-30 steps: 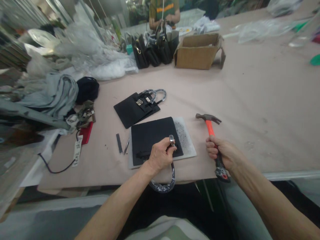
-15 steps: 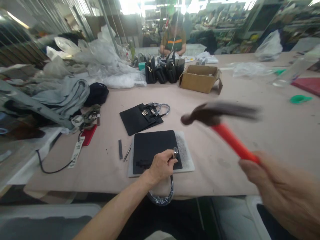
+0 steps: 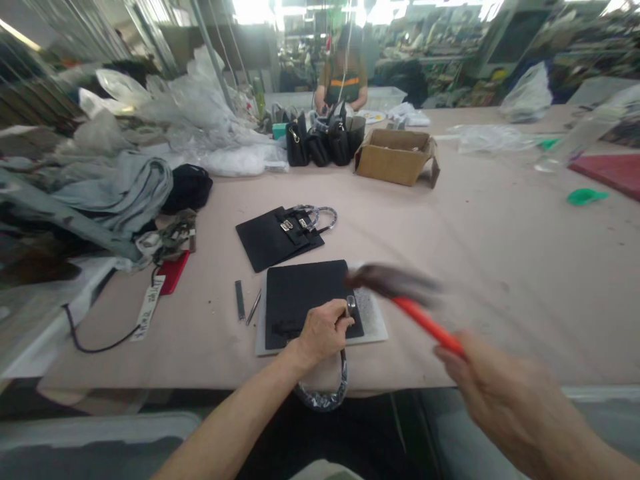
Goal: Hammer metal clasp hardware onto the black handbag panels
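Observation:
My left hand point(image 3: 324, 328) is closed around a short metal punch point(image 3: 351, 305), held upright on a black bag panel point(image 3: 306, 290). The panel lies on a pale slab point(image 3: 376, 319), and its plastic-wrapped handle point(image 3: 323, 399) hangs over the table's front edge. My right hand point(image 3: 493, 373) grips the red handle of a hammer point(image 3: 425, 325). The hammer's head, blurred by motion, is in the air just above and right of the punch. Left of the slab lie a thin metal rod point(image 3: 253, 307) and a flat grey bar point(image 3: 240, 300).
More black bag panels point(image 3: 273, 240) with wrapped handles lie beyond the slab. Farther back stand several black bags point(image 3: 340, 143) and an open cardboard box point(image 3: 395, 160). Plastic wrapping point(image 3: 200, 127) is heaped at left. A person point(image 3: 343, 83) sits across the table.
My right hand has brought the hammer down and to the left, closer to the punch. My left hand holds the punch in the same place.

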A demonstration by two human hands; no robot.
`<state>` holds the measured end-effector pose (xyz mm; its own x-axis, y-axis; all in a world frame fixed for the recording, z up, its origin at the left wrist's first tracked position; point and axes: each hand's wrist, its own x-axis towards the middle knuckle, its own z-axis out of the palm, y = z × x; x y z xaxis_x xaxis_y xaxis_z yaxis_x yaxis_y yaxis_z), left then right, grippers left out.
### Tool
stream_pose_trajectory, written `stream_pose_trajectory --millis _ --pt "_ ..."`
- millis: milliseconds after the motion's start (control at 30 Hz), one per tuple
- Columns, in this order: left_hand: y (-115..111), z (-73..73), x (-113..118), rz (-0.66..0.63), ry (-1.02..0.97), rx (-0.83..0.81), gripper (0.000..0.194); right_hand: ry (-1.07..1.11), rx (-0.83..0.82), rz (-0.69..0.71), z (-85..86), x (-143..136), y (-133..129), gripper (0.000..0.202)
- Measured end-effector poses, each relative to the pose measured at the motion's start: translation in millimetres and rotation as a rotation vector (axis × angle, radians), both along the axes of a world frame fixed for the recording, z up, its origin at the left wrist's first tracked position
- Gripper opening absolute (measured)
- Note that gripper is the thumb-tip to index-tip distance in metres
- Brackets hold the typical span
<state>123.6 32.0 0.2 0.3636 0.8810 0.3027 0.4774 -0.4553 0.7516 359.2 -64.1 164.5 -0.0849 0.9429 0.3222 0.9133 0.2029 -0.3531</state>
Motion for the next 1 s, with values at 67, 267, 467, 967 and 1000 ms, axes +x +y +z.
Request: stream_pose_trajectory --millis 67,267,467,967,1000 --pt "-0.3 0.2 0.0 0.002 0.001 -0.01 0.01 0.027 -0.123 0.078 -8.0 3.7 1.4 0.05" --pt "-0.5 7.3 1.2 -0.005 0.056 -0.023 0.008 0.315 -0.482 -0.219 -52.6 32.7 26.3 0.051" --pt "-3.8 15.9 0.7 -0.002 0.101 -0.047 0.004 0.127 -0.418 -0.332 -125.5 36.2 63.9 0.038" --pt "24.8 35.0 -50.0 0.433 -0.751 -0.547 0.044 0.128 -0.008 0.327 -174.5 -68.7 70.6 0.036" --pt "27.3 39.1 -71.5 0.485 -0.673 -0.518 0.046 0.137 -0.017 0.328 -173.4 -67.9 70.9 0.033"
